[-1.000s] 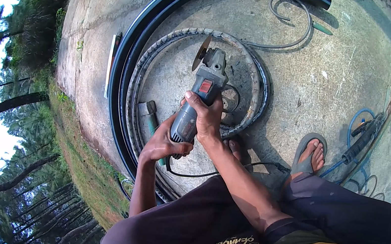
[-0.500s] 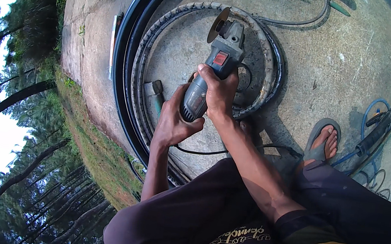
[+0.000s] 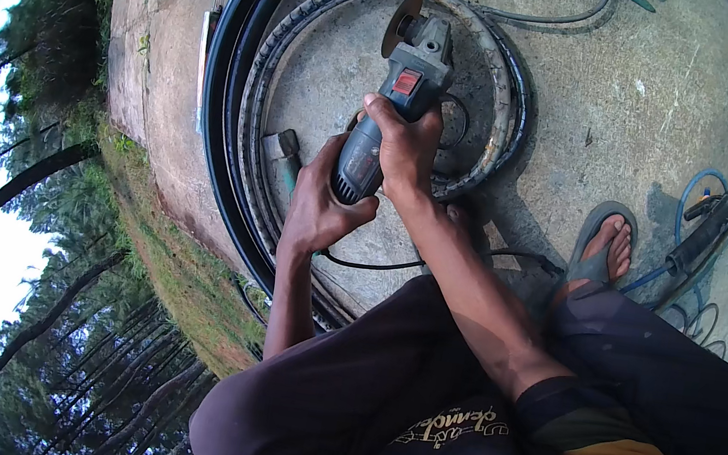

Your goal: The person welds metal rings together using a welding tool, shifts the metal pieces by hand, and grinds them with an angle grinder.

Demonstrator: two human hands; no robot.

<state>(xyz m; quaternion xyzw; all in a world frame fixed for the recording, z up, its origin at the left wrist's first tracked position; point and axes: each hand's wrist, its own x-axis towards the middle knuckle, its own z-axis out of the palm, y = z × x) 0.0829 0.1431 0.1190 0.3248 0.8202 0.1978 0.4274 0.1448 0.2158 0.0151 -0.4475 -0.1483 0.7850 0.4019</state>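
Note:
A grey-and-black angle grinder (image 3: 411, 83) with a red switch and a thin cutting disc (image 3: 402, 24) points away from me over coiled hose. My right hand (image 3: 405, 149) is wrapped round the middle of its body, thumb near the switch. My left hand (image 3: 322, 205) grips its rear end. A black cable (image 3: 373, 264) runs beneath my forearms toward the right. Beside the grinder, on the concrete inside the coils, lies a tool with a green handle and grey head (image 3: 281, 145); part of it is hidden by my left hand.
Thick black tubing (image 3: 234, 42) curves round a worn coiled hose (image 3: 501, 98) on the concrete (image 3: 624, 97). A thinner hose (image 3: 561, 18) lies above. At right are my sandalled foot (image 3: 608, 243) and a torch-like tool with blue hose (image 3: 702, 238). Grass (image 3: 163, 264) and trees line the left.
The whole view has shifted, so the ground, coils, foot and hands appear higher in the picture. Both hands keep their hold on the grinder, with little visible difference in grip.

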